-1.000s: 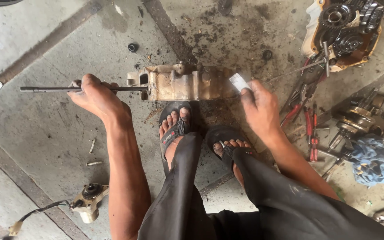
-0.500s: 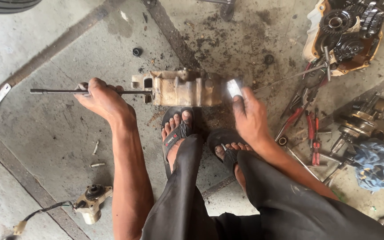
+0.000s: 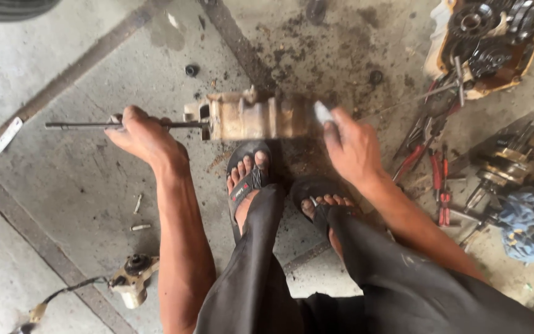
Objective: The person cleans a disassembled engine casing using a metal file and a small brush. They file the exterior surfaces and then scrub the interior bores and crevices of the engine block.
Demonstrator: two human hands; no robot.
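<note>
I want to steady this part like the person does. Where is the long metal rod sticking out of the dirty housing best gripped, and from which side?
Grip the rod mid-length from above, as the left hand does: it lies level, bare and slim, left of the housing.

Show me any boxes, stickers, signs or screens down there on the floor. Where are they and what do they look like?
No boxes, signs or screens show.
White strip: a flat little tag or sticker, maybe, lying on the concrete at the far left, beyond the tip of the metal rod that the left hand grips.
Pale flat piece: small, whitish, held in the right hand beside the grimy metal casing.
</note>
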